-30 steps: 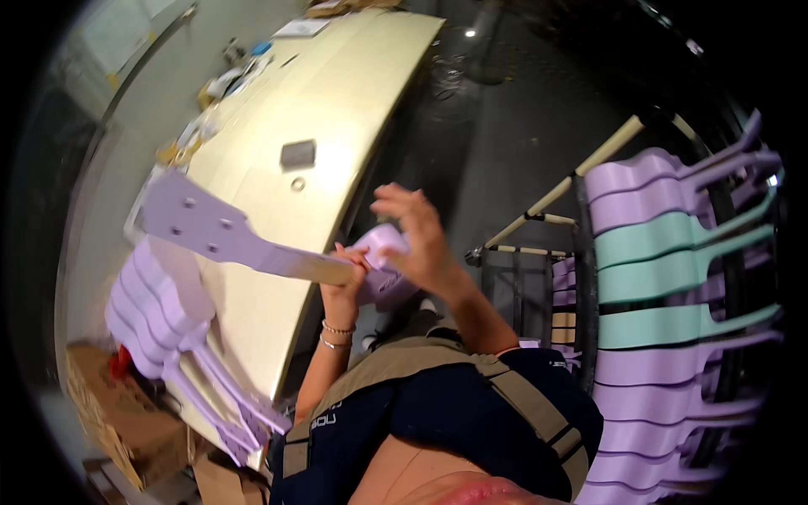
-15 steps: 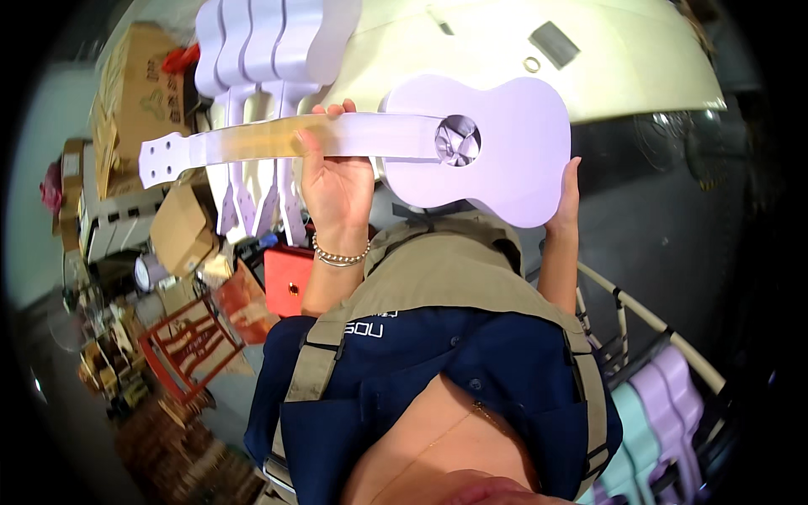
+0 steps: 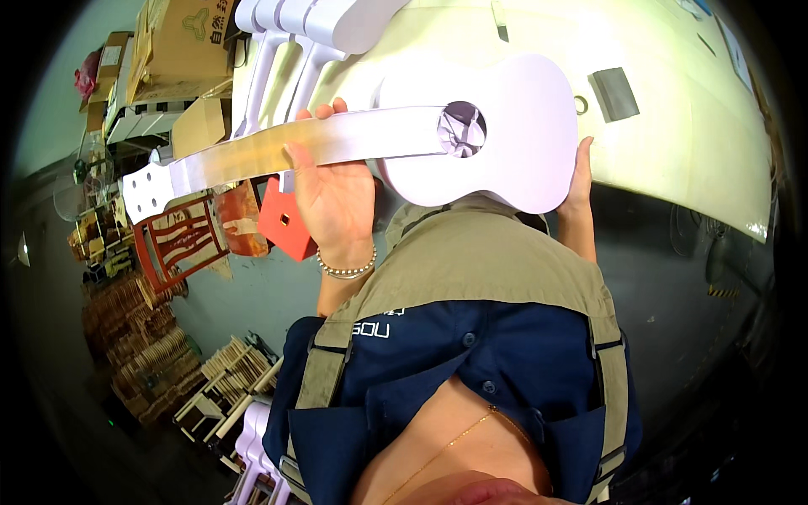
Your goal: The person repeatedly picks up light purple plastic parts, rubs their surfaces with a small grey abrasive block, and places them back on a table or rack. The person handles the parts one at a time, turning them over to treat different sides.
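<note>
A pale lavender ukulele [image 3: 530, 126] lies level across my front, its soundboard facing up and its headstock [image 3: 147, 194] pointing left. Covering the fretboard is a strip of masking tape [image 3: 231, 156], yellowish over part of its length. Crumpled pale material [image 3: 461, 130] fills the sound hole. My left hand [image 3: 337, 202] wraps round the neck near the body, thumb on the near side and fingertips showing over the far edge. At the body's right end, my right hand [image 3: 578, 181] grips the rim with its thumb up; its other fingers are hidden underneath.
A cream table [image 3: 682, 160] carries a grey block [image 3: 619, 94], a small ring [image 3: 581, 104] and several lavender ukuleles [image 3: 362, 21]. Left are a cardboard box [image 3: 177, 50], a red box [image 3: 284, 220] and a red chair [image 3: 181, 240]. Lavender instruments [image 3: 252, 438] stand lower left.
My view has turned, shifting the table and surroundings. The ukulele's headstock sits lower and farther left in view. Both hands keep their hold at the neck and the body's end.
</note>
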`<state>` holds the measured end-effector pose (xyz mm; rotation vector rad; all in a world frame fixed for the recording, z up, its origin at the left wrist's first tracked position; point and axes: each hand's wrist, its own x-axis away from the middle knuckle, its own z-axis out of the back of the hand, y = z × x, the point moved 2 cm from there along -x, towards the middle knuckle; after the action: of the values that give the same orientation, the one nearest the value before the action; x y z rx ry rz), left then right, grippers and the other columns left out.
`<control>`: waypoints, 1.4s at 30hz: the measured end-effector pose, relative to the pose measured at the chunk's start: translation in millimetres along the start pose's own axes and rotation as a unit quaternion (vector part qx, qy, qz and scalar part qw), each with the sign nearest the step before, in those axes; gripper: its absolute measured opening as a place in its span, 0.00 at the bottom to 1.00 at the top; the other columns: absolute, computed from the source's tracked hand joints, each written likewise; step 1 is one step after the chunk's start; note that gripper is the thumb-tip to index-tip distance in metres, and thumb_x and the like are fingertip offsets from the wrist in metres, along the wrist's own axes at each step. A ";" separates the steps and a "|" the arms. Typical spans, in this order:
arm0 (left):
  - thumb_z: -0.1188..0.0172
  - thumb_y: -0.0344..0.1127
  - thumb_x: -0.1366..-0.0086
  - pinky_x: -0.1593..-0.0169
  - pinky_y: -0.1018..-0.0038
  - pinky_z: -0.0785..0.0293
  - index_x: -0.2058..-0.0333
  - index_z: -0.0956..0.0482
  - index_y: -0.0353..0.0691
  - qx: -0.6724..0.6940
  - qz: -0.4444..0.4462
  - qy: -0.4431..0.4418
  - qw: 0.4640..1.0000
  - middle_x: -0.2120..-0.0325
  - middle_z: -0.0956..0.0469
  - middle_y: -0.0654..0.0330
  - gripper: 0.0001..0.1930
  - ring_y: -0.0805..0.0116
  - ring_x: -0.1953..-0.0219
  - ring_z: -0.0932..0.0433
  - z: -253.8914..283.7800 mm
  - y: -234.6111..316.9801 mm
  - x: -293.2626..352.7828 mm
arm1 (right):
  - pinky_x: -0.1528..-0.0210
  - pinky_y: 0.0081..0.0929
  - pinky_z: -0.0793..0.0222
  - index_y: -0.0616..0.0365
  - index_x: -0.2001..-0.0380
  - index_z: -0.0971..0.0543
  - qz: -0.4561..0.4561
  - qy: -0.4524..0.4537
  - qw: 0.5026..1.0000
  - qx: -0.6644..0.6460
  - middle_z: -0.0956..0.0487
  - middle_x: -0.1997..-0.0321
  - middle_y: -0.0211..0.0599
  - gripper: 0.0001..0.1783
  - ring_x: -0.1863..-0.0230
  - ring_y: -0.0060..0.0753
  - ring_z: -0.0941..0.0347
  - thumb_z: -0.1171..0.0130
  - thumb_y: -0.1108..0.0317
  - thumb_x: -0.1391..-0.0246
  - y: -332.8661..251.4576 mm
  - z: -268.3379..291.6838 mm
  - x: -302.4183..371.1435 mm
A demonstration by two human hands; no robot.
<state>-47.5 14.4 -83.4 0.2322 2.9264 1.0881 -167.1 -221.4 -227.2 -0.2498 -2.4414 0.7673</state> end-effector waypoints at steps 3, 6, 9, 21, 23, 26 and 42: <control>0.58 0.43 0.35 0.41 0.63 0.46 0.52 0.38 0.37 -0.024 -0.019 0.012 0.999 0.54 0.34 0.56 0.19 0.58 0.46 0.41 2.2 -1.0 5.4 | 0.45 0.31 0.42 0.67 0.45 0.43 -0.007 0.006 1.000 0.015 0.36 0.45 0.46 0.40 0.45 0.37 0.39 0.77 0.39 0.44 -2.4 2.4 -6.8; 0.58 0.43 0.35 0.41 0.62 0.46 0.53 0.36 0.37 -0.015 -0.032 0.030 0.999 0.54 0.33 0.55 0.18 0.58 0.45 0.41 11.6 0.5 6.1 | 0.43 0.31 0.45 0.65 0.43 0.45 -0.028 0.006 0.999 0.032 0.39 0.42 0.45 0.40 0.43 0.38 0.41 0.79 0.39 0.44 -6.9 -2.7 -11.9; 0.57 0.43 0.35 0.41 0.61 0.46 0.55 0.34 0.36 -0.010 -0.037 0.035 0.999 0.54 0.33 0.55 0.17 0.57 0.45 0.41 19.6 -0.7 3.5 | 0.42 0.31 0.46 0.66 0.43 0.45 -0.039 -0.002 0.999 0.033 0.39 0.42 0.45 0.43 0.42 0.38 0.42 0.81 0.37 0.45 -8.5 -3.1 -17.8; 0.53 0.38 0.38 0.40 0.57 0.49 0.56 0.36 0.33 0.053 -0.006 0.030 0.998 0.57 0.33 0.56 0.16 0.57 0.46 0.40 59.8 25.4 -21.6 | 0.42 0.30 0.46 0.66 0.43 0.46 0.000 -0.039 0.994 0.107 0.39 0.42 0.45 0.48 0.42 0.36 0.43 0.84 0.32 0.50 -12.4 -45.4 -20.9; 0.53 0.38 0.38 0.40 0.57 0.49 0.56 0.36 0.34 0.052 0.001 0.033 0.998 0.56 0.33 0.57 0.15 0.57 0.46 0.40 59.4 27.1 -23.2 | 0.42 0.30 0.46 0.66 0.43 0.46 0.004 -0.041 0.993 0.113 0.38 0.43 0.45 0.49 0.42 0.36 0.43 0.84 0.32 0.50 -12.6 -46.5 -19.0; 0.59 0.38 0.36 0.38 0.57 0.52 0.53 0.41 0.27 0.088 0.013 -0.029 0.996 0.54 0.35 0.51 0.19 0.55 0.45 0.42 63.0 31.6 -23.8 | 0.42 0.30 0.46 0.65 0.43 0.45 0.022 -0.048 0.992 0.116 0.38 0.43 0.45 0.49 0.42 0.36 0.43 0.84 0.31 0.51 -10.0 -45.6 -20.2; 0.54 0.58 0.43 0.49 0.60 0.37 0.70 0.32 0.33 0.210 0.106 0.227 0.945 0.72 0.29 0.57 0.27 0.58 0.61 0.30 121.3 7.3 -30.5 | 0.54 0.28 0.37 0.55 0.58 0.25 0.174 0.080 0.850 0.490 0.28 0.55 0.37 0.21 0.53 0.35 0.34 0.53 0.50 0.46 -4.5 28.6 -46.2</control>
<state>-8.9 94.2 -171.9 0.3484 3.6048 0.5689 -145.2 -253.8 -265.2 -0.3233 -1.5753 1.9346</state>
